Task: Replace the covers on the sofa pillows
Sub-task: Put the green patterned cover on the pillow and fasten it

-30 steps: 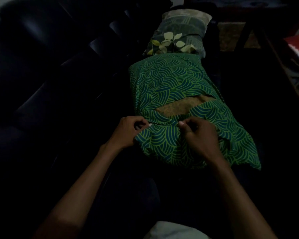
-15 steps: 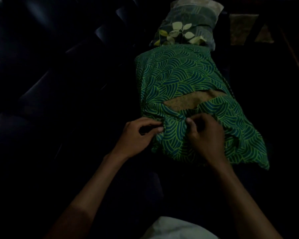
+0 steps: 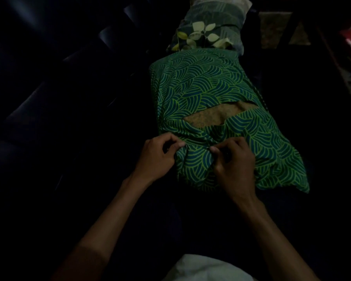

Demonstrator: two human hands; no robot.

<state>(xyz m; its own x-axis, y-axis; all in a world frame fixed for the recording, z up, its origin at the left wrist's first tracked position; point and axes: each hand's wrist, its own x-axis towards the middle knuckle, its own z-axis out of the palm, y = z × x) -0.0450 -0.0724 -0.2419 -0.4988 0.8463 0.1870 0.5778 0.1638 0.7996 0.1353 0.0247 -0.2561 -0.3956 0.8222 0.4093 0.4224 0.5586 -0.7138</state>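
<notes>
Dark sofa [image 3: 49, 98] cushions carry everything. My left hand [image 3: 156, 159] pinches the near left edge of the green cover [image 3: 207, 86]; my right hand [image 3: 233, 165], just beside, pinches its flap. The cover's long axis runs away from me, and its opening lies just beyond both grips. Inside it the brown pillow [image 3: 213, 116] shows. Farther away lies a leaf-print pillow [image 3: 211, 21].

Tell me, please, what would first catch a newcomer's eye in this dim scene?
The bright green patterned cover at centre, gaping to show the brown pillow inside. Both hands, left hand and right hand, pinch its near edge. Beyond it lies a leaf-print pillow.
</notes>
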